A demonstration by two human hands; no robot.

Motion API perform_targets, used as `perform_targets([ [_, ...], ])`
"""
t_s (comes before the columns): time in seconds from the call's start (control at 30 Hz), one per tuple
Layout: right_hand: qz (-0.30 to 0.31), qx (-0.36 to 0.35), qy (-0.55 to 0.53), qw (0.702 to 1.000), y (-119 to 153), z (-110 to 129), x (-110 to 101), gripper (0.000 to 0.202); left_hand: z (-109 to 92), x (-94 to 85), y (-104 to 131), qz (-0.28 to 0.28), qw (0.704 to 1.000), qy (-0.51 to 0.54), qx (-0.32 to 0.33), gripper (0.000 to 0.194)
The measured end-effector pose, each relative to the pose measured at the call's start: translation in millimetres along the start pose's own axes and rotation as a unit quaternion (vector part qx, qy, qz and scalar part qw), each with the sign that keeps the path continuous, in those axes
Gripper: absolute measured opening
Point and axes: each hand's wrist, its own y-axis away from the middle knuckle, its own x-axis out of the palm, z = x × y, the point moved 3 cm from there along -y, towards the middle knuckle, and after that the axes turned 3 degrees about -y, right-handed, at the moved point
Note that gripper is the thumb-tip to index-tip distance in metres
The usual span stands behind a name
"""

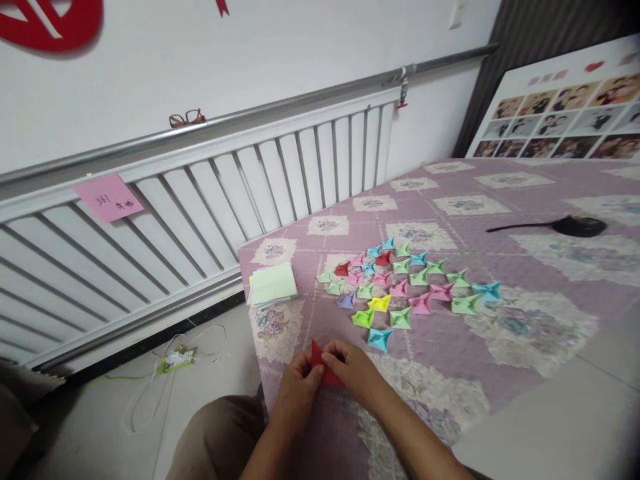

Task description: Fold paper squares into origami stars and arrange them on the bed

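Note:
A folded piece of red paper point(331, 377) is pinched between both hands near the front of the table, one corner pointing up. My left hand point(304, 372) is closed on its left side, thumb against the paper. From the right, my right hand point(345, 362) grips it with thumb and fingers near the upper part; the fingers partly hide the folds. Just beyond the hands lie several small folded paper boats in rows, among them a blue one point(380, 339), a yellow one point(379, 303) and a pink one point(420, 304).
A stack of paper sheets point(273, 285) lies at the table's left edge. The purple floral tablecloth point(345, 227) covers the table. A black long-handled object point(579, 226) rests far right. Behind stand a white radiator point(280, 170) and a photo board point(555, 107). A power strip point(178, 360) sits on the floor.

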Motion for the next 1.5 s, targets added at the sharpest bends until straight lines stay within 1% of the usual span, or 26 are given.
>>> perform_targets([
  [0.1, 0.009, 0.002, -0.008, 1.000, -1.2, -0.1, 0.8, 0.013, 2.2, 0.1, -0.7, 0.002, 1.000, 0.011, 0.007, 0.016],
  [0.2, 0.018, -0.003, -0.029, 0.999, -1.9, 0.7, 1.1, 0.014, 3.9, 0.7, -0.8, 0.010, 1.000, 0.000, 0.010, 0.011],
  [0.37, 0.006, -0.001, -0.035, 0.999, -1.7, -0.3, 1.1, 0.013, 3.1, 0.9, 0.0, 0.025, 1.000, -0.012, 0.004, 0.012],
  [0.5, -0.015, -0.017, -0.023, 0.999, -1.0, 0.6, 1.3, 0.014, 3.3, -1.8, -1.5, 0.003, 0.999, -0.029, -0.012, 0.021],
  [0.57, -0.019, -0.021, -0.019, 0.999, -1.1, 0.8, 1.8, 0.015, 3.2, -2.2, -2.2, -0.007, 0.999, -0.045, -0.015, 0.023],
  [0.67, -0.017, -0.017, -0.022, 0.999, -1.4, 0.2, 2.5, 0.016, 0.9, -0.9, -1.2, -0.015, 0.998, -0.065, -0.013, 0.022],
  [0.77, -0.013, -0.019, -0.034, 0.999, -0.8, 1.6, 2.7, 0.018, -3.9, 1.7, 1.8, -0.010, 0.997, -0.070, -0.008, 0.020],
  [0.87, -0.023, -0.021, -0.026, 0.999, 0.6, 5.5, 3.0, 0.017, -7.4, 3.3, 4.1, -0.008, 0.997, -0.074, -0.003, 0.019],
  [1.03, -0.046, -0.020, -0.014, 0.999, -0.4, 8.3, 6.1, 0.017, -3.4, 2.4, 4.4, -0.029, 0.997, -0.075, -0.008, 0.019],
  [1.13, -0.035, -0.011, -0.020, 0.999, -2.6, 4.0, 5.9, 0.019, -1.6, 2.7, 5.4, -0.040, 0.996, -0.075, -0.008, 0.021],
  [1.23, -0.006, 0.000, -0.023, 1.000, -2.5, -1.3, 2.7, 0.021, -3.2, 3.2, 8.0, -0.061, 0.995, -0.079, -0.003, 0.022],
  [1.37, 0.017, 0.011, 0.003, 1.000, 2.0, -3.4, -1.3, 0.016, -5.4, 2.9, 10.9, -0.089, 0.992, -0.087, 0.000, 0.022],
  [1.43, 0.015, 0.010, 0.016, 1.000, 4.0, -2.3, -2.2, 0.015, -5.5, 2.6, 10.9, -0.089, 0.992, -0.085, 0.003, 0.022],
  [1.5, 0.012, 0.006, 0.021, 1.000, 4.8, -0.5, -3.1, 0.015, -5.1, 2.3, 9.8, -0.076, 0.994, -0.073, 0.009, 0.021],
])
